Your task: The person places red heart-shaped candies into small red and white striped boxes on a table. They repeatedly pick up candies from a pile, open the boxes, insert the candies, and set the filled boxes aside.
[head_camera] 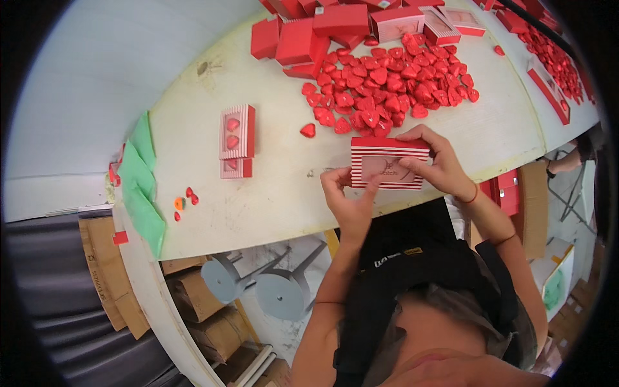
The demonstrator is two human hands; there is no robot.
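Between both hands I hold a red-and-white striped gift box [387, 183] with a clear window that bears writing. My left hand [349, 203] grips its left end, thumb on the front face. At the right end, my right hand [433, 162] has the thumb on the window and the fingers over the top edge. Just beyond the box lies a pile of red foil-wrapped heart-shaped candies [382, 80]. One loose foil heart [308, 130] rests left of the pile. Farther left, a striped window box [237, 131] showing foil hearts sits on top of another such box [236, 168].
Red boxes [341, 20] are heaped behind the candies. Green sheeting [141, 184] lies at the table's left end, near several small sweets [180, 203]. At right are another heap of foil hearts [551, 58] and another person's hand [563, 163]. Round stools [283, 294] and cartons [217, 334] stand below.
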